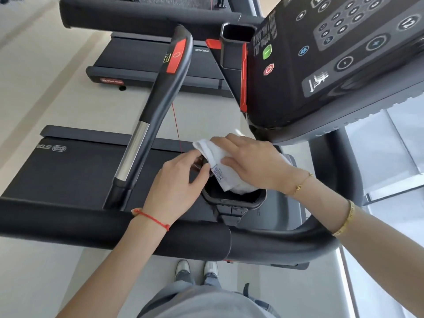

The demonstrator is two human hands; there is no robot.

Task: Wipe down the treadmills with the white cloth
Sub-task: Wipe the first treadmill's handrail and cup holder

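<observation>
Pressing 1 white cloth [229,171] into the cup holder [234,199], the right hand [254,161] lies flat-fingered. The left hand [176,180] pinches the cloth's edge; 2 treadmills [75,171] show.

Gym: two treadmills [146,65], button console [344,53].
</observation>
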